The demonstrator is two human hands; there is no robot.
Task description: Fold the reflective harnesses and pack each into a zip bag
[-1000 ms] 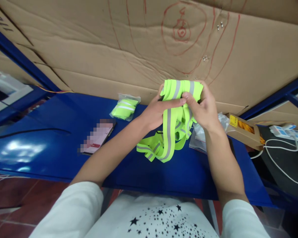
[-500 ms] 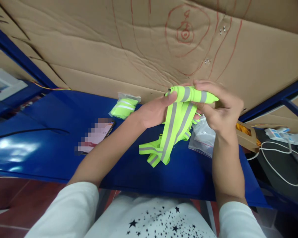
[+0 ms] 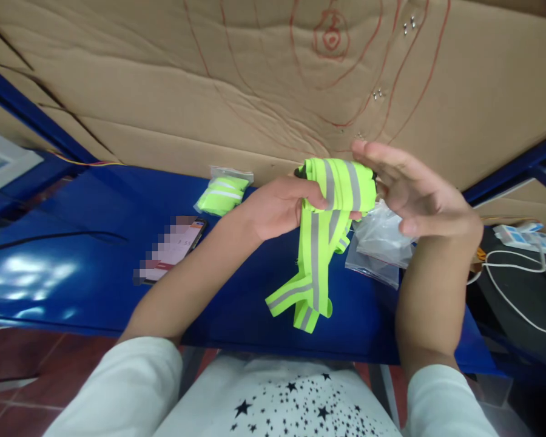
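Observation:
My left hand (image 3: 284, 206) grips a folded bundle of neon yellow-green reflective strap (image 3: 341, 182) with grey stripes, its thumb lying across the front. Long loops of the strap hang from the bundle over the blue table. Just to the right, my right hand (image 3: 418, 188) is spread, thumb and fingers apart, with a small gap between it and the bundle. Clear plastic bags (image 3: 382, 243) lie below that hand. Past my left forearm sits a clear packet (image 3: 222, 193) with folded neon material inside. A phone (image 3: 175, 249) rests on the table left of my left forearm.
The blue table (image 3: 95, 206) ends at a cardboard wall (image 3: 141, 79) with red drawn lines. A black cable (image 3: 54, 240) crosses its left part. White cables (image 3: 519, 315) and a white-and-blue device (image 3: 523, 237) lie on a dark surface at right.
My right hand has let go of the strap and opened, moving right. The bundle now sits in my left hand alone, and the loose loops hang slightly lower. The view has shifted a little.

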